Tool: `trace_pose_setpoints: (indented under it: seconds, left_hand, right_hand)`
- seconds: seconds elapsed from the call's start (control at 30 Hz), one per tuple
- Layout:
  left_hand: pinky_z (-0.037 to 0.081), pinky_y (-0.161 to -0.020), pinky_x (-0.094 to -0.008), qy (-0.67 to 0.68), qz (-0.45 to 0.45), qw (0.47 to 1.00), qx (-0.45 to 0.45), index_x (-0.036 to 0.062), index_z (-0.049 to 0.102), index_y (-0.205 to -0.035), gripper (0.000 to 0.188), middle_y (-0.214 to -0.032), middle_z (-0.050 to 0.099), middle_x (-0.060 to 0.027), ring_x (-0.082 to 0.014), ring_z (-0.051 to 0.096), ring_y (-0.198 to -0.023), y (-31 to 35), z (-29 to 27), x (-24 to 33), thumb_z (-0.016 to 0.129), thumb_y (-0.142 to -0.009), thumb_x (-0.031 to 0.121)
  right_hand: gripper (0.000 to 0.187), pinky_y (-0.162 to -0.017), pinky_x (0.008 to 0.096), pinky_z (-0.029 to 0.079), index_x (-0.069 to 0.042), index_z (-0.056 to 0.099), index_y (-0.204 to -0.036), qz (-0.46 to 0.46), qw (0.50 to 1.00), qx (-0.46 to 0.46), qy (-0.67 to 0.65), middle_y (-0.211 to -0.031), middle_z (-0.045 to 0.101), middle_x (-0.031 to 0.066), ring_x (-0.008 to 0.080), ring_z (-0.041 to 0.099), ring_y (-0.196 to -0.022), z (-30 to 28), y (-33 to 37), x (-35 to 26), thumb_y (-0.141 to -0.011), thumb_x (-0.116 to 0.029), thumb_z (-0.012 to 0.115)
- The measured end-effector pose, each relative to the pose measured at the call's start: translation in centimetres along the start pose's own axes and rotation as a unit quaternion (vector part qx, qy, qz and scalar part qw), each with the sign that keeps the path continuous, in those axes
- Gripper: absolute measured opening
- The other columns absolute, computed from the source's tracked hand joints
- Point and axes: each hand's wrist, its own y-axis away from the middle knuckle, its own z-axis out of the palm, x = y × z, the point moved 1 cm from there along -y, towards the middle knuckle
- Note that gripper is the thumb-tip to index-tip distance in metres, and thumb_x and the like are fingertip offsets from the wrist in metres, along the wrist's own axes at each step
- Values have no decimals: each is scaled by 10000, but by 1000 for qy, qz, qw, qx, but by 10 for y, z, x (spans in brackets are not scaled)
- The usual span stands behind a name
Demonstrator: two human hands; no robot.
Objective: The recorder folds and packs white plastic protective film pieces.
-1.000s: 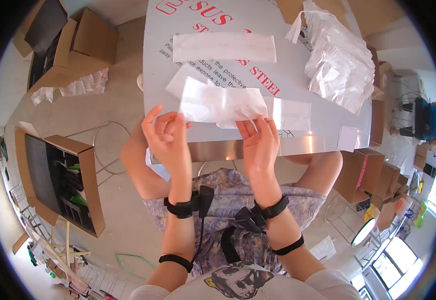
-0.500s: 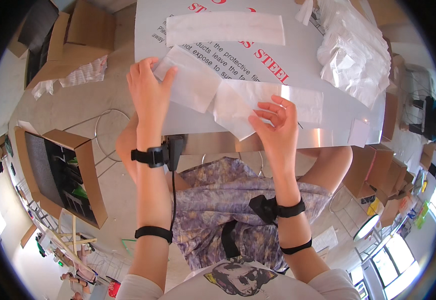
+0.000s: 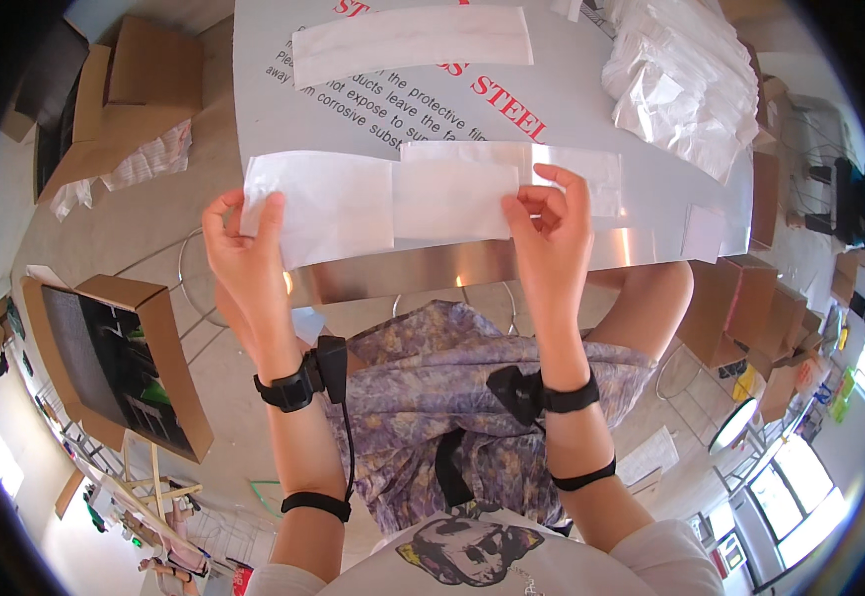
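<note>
A thin white, slightly see-through sheet [image 3: 328,204] stretches between my hands over the near edge of the table [image 3: 472,114]. It looks like a flat pouch or wrapper, with a crease or seam across its middle. My left hand [image 3: 244,233] pinches its left end between thumb and fingers. At the right end, my right hand [image 3: 557,223] has thumb and fingertips closed on its lower corner. Under and beside my right hand lies another white piece [image 3: 596,179], partly covered. A similar long white strip [image 3: 413,45] lies flat farther back.
A thick pile of white plastic pouches [image 3: 676,79] sits at the table's far right. Near the right corner is a small pale card [image 3: 703,233]. Open cardboard boxes [image 3: 144,368] stand on the floor at left, with more boxes [image 3: 740,308] at right.
The sheet, folded at an angle between my hands before, is now drawn out nearly straight. My left hand has moved down and left; my right hand's fingers have closed more. The view has shifted slightly.
</note>
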Motion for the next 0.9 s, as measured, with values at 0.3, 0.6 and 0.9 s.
trace_pose_setpoints:
  seconds: [0.3,0.6,0.9]
  left_hand:
    - [466,-864,-241,75,2,996,-45,23,454,-1282,491,-1022,709,-110,-132,636,-975,2,18,-20,726,-877,69]
    - [414,-700,-250,-92,30,992,-78,77,510,-1302,550,-860,649,-15,-104,521,-765,-5,19,-27,772,-822,135]
    - [437,-727,-257,-155,24,983,-100,77,512,-1319,562,-857,661,-34,-121,548,-776,-2,16,-17,762,-819,133]
  right_hand:
    - [457,-658,332,476,-47,468,-1239,-66,985,46,153,-893,600,85,195,610,-758,-3,-16,-4,-835,19,672]
    - [503,-689,361,485,-40,457,-1244,-87,975,53,196,-934,553,103,214,598,-754,-2,-19,0,-807,45,691]
    - [512,-684,368,493,-31,450,-1248,-78,975,53,202,-972,555,118,219,609,-747,-4,-19,1,-804,45,692]
